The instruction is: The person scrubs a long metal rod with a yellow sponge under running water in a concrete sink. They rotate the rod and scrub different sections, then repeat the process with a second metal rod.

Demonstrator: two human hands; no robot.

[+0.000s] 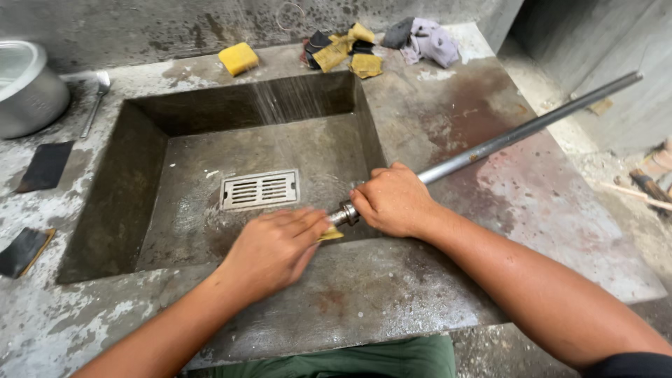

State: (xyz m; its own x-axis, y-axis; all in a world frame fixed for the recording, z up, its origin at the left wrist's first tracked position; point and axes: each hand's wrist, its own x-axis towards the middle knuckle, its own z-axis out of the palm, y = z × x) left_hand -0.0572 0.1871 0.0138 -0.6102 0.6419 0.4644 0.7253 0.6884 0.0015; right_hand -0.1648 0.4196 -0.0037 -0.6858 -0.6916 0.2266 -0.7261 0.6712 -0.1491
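At the far left a steel pot (24, 87) and dark abrasive sheets (45, 166) lay on the concrete tabletop (364, 294), clear of the sink (210, 231). Your left hand (273, 248) pressed a yellow scrap of sandpaper (332, 234) against the pipe's threaded end (343, 214), its grip flattened over it to rub. Your right hand (393, 199) clenched the metal pipe (518, 133) just behind, steadying it as it slanted across the tabletop's right side over the sink's edge.

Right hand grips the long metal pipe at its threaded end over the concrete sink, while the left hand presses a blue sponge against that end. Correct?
Not quite. In the head view the left hand presses a yellow scrap, not a blue sponge, against the pipe's end. The rest holds: the right hand grips the metal pipe over the concrete sink.
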